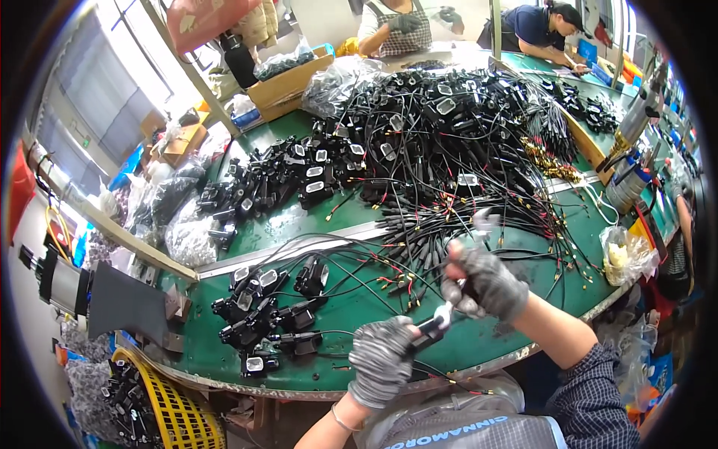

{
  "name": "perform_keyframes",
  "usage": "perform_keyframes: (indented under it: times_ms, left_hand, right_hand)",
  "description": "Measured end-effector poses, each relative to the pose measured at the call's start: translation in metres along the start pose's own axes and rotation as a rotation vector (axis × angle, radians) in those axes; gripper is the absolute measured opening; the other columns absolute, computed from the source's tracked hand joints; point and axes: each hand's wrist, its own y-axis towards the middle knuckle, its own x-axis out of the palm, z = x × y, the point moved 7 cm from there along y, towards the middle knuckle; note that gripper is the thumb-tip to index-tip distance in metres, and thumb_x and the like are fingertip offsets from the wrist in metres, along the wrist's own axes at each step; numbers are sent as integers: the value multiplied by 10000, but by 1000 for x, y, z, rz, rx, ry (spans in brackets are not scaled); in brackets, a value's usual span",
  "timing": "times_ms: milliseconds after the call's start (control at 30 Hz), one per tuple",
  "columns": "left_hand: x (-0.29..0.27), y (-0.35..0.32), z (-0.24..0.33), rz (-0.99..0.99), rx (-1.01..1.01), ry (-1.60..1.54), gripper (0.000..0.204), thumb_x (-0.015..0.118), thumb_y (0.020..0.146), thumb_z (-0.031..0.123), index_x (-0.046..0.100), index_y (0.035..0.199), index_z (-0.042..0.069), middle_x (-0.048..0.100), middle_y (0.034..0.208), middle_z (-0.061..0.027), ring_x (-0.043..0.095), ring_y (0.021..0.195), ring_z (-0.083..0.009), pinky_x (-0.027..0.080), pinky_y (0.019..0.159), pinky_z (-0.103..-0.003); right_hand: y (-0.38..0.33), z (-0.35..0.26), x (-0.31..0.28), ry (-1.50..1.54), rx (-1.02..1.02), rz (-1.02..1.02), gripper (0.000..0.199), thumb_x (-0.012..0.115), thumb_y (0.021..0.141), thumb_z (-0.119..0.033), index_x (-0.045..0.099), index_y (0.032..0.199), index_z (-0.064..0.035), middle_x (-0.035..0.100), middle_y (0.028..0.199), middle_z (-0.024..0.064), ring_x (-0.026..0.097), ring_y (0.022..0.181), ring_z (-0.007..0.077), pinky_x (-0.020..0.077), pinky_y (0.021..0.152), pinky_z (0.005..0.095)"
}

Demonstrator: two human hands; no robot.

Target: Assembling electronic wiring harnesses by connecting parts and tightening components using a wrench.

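Note:
My left hand (380,361), in a grey striped glove, is closed around a black lamp-like part (426,334) just above the table's front edge. At that part's upper end is a shiny silver piece, blurred. My right hand (493,286), gloved alike, is closed on a silver wrench-like tool (486,221) whose blurred head sticks up past the fingers. The fingers of the right hand are close to the silver piece; contact is unclear. Left of my hands lies a small group of black parts with clear lenses (268,278), their cables running across the green table (336,288).
A big heap of black cabled parts (419,112) covers the far middle, with red and gold cable ends toward me. A yellow basket (176,404) stands lower left, a cardboard box (288,93) far left. Power tools (628,183) are at right. Two people work across the tables.

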Motion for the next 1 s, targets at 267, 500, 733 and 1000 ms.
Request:
perform_keyframes:
  times_ms: [267, 500, 733, 1000]
  left_hand:
    - [22, 4, -12, -169, -462, -532, 305, 639, 586, 66, 537, 874, 79, 565, 788, -81, 544, 698, -220, 432, 659, -296]
    - [43, -18, -48, -143, -852, -991, 369, 661, 605, 28, 493, 930, 75, 560, 821, -43, 535, 745, -125, 435, 672, -261]
    - [6, 16, 10, -13, 98, 94, 342, 636, 612, 43, 507, 928, 64, 560, 823, -33, 535, 710, -176, 432, 664, -280]
    - [33, -21, -34, -150, -492, -695, 311, 637, 658, 137, 495, 932, 97, 536, 879, -52, 523, 742, -159, 425, 645, -270]
  right_hand:
    - [-61, -45, 65, -1392, -1462, 242, 422, 395, 800, -508, 480, 750, -98, 528, 562, 31, 449, 364, 101, 327, 315, 215]
    - [-21, -33, 24, -222, -375, -88, 343, 440, 807, -406, 505, 703, -86, 541, 560, 70, 528, 477, 182, 362, 363, 261]
    - [-37, -43, 52, -880, -884, -130, 430, 439, 791, -477, 518, 689, -67, 551, 569, 63, 491, 401, 121, 350, 327, 218]
    - [-11, -30, 21, -438, -565, 18, 446, 379, 821, -430, 514, 707, -20, 484, 461, 90, 470, 374, 185, 357, 314, 285]
